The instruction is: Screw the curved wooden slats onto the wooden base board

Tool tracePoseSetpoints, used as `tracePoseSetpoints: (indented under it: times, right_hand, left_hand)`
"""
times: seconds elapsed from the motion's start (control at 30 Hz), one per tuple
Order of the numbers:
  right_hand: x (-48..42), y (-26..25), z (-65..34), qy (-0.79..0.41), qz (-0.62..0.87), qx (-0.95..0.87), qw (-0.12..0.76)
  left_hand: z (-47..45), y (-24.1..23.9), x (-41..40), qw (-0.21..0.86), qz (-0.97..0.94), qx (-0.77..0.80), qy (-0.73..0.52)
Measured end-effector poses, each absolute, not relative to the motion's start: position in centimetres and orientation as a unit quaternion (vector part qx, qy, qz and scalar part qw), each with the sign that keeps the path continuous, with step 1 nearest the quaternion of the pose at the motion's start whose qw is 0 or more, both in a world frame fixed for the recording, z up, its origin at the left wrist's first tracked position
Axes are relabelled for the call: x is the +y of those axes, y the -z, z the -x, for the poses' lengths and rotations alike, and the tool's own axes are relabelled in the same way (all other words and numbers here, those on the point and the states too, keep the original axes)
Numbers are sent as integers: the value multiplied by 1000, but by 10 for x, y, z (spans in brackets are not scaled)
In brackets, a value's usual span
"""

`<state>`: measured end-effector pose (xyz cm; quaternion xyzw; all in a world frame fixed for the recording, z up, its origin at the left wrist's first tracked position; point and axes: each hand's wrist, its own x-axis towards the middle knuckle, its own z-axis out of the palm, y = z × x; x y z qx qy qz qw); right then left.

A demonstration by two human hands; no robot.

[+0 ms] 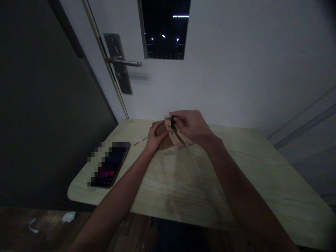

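Observation:
A brown cork-like board lies at the far side of a pale wooden table, with light wooden strips on top of it. My left hand rests on the board's left part, fingers curled over it and holding it down. My right hand is above the wooden strips, its fingers pinched on a small black tool that points down at the wood. What the tool's tip touches is too small to make out.
A phone with a lit screen lies on the table's left side. Behind the table stands a white door with a metal lever handle and a dark window. Scraps of paper lie on the floor at left.

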<state>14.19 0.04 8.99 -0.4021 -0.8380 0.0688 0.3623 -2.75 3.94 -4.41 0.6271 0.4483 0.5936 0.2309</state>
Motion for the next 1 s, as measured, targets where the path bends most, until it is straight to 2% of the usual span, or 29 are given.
tracePoseSetpoints:
  times: [0.43,1.0]
  right_hand:
    - [5,-88,-146,-41,414,-819,396]
    - [5,-89,-149,-34,419,-817,395]
  left_hand:
    - [27,41,38,223,-637,443,-591]
    - [26,38,35,240,-622,455,-590]
